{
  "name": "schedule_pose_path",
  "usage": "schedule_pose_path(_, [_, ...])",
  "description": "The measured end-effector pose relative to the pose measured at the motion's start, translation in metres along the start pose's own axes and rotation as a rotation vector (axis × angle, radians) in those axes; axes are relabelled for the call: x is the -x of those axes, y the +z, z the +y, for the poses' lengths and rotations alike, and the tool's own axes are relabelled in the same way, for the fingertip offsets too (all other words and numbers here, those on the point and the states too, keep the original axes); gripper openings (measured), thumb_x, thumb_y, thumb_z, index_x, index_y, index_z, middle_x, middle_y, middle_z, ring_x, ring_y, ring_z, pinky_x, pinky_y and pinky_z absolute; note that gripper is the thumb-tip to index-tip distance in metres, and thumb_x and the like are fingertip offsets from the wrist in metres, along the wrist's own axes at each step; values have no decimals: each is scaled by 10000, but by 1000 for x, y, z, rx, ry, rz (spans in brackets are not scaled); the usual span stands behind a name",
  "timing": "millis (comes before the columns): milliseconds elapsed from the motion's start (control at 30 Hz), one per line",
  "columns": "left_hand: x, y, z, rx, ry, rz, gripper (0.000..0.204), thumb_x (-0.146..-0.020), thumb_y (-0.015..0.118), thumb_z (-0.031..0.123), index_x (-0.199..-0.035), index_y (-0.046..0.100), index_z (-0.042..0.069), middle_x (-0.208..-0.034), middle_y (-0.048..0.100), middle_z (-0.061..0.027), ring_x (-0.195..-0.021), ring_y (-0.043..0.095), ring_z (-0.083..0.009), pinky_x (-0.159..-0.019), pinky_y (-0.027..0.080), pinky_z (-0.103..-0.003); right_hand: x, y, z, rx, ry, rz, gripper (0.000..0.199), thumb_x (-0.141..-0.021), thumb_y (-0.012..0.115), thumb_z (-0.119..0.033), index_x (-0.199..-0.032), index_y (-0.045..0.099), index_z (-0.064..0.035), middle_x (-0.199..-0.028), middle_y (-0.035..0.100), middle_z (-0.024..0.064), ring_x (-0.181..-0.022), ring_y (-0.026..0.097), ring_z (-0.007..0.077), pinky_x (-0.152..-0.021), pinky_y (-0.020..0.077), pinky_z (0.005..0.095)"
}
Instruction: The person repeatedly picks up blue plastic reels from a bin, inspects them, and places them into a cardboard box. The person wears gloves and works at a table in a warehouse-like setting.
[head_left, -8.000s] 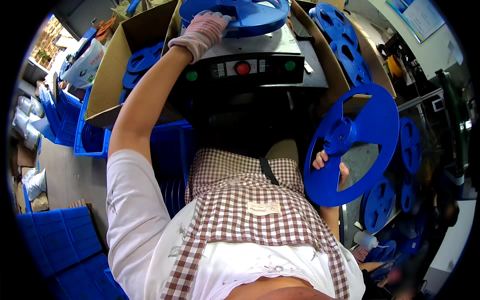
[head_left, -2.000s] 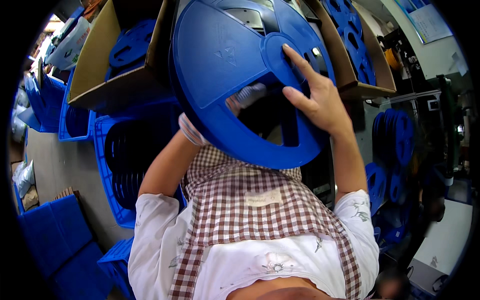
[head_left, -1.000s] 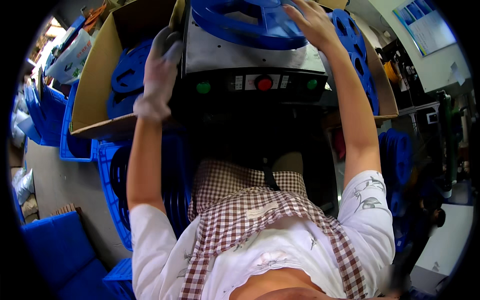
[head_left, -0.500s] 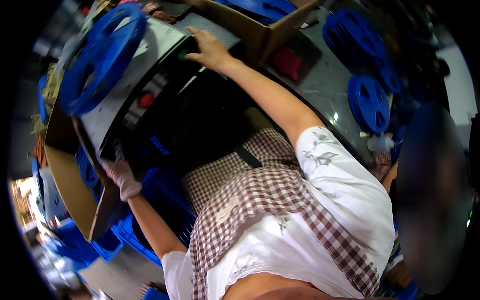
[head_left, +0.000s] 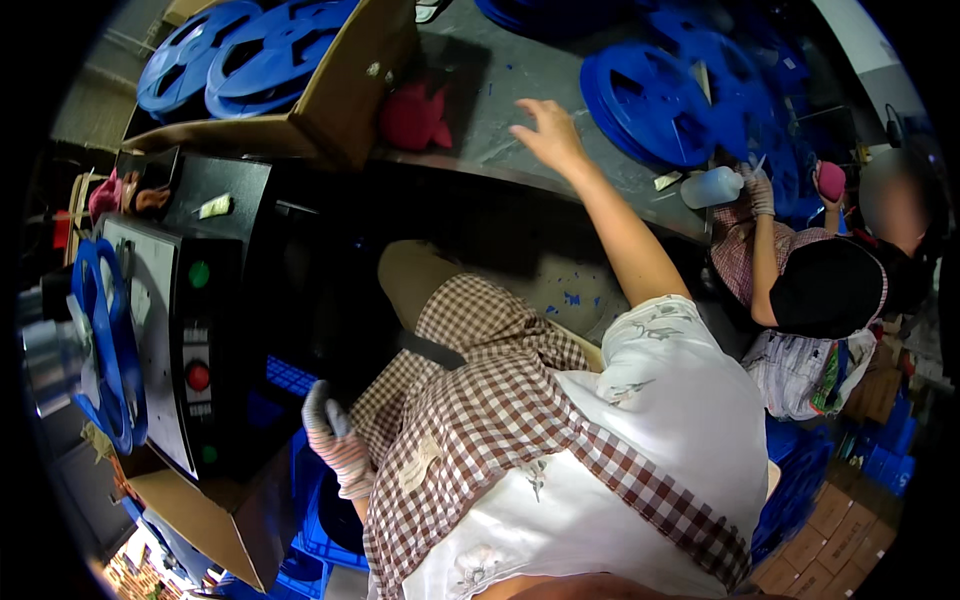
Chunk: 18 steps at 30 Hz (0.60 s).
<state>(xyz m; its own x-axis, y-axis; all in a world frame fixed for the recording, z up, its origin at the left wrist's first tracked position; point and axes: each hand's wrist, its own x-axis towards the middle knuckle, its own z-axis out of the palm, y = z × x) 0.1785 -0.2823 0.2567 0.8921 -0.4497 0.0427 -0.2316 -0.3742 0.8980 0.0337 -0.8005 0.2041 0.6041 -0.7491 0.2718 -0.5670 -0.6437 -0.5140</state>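
Note:
My bare right hand [head_left: 552,137] is stretched out over the edge of the grey table, open and holding nothing. To its right lies a stack of blue plastic reels [head_left: 645,105]; a red cloth pouch [head_left: 416,118] is on its left. My left hand [head_left: 338,448], in a striped glove with grey fingertips, hangs beside my checked apron. Its thumb and fingers are apart, with nothing seen in them. Left of it stands a machine with a red button [head_left: 198,376] and a green button [head_left: 199,274]. A blue reel [head_left: 108,345] sits upright at the machine's pale plate.
A cardboard box [head_left: 345,85] of blue reels stands at the back left; another cardboard box [head_left: 205,515] is below the machine. At the right, a co-worker in a striped glove sits near a translucent bottle [head_left: 712,187]. Blue crates [head_left: 325,515] stand by my left arm.
My view has swung to the right. My right hand has gone from beside the machine to over the table, and my left hand has come away from the machine toward my lap.

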Motion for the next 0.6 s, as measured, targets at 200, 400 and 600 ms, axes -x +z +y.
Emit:
schedule_pose_path(200, [-14,39,14,-86,94,-200,266,-920,509,-46,-1173,587,-15,-1121,633,-129,-1045,597,-211,-923,468,-300,-8,-70,37,230,58,81,504,-801,709,-279,-1238,582,-64,-1141,597,190,-1086,547,360,-929,450,427])
schedule_pose_path(400, [-32,57,18,-168,63,-340,262,-923,493,-53,-1165,588,-19,-1104,632,-130,-1019,602,-204,-906,480,-295,-15,-53,122,563,439,-264,698,-742,732,-499,-1231,580,-25,-1247,525,226,-1181,461,381,-978,412,467])
schedule_pose_path(600, [-31,64,26,-255,-6,-400,258,-926,498,-45,-1169,580,-25,-1099,630,-135,-1018,605,-211,-908,482,-299,-39,-38,151,655,366,-245,780,-723,717,-558,-1282,555,-39,-1339,484,210,-1265,404,372,-1064,326,458])
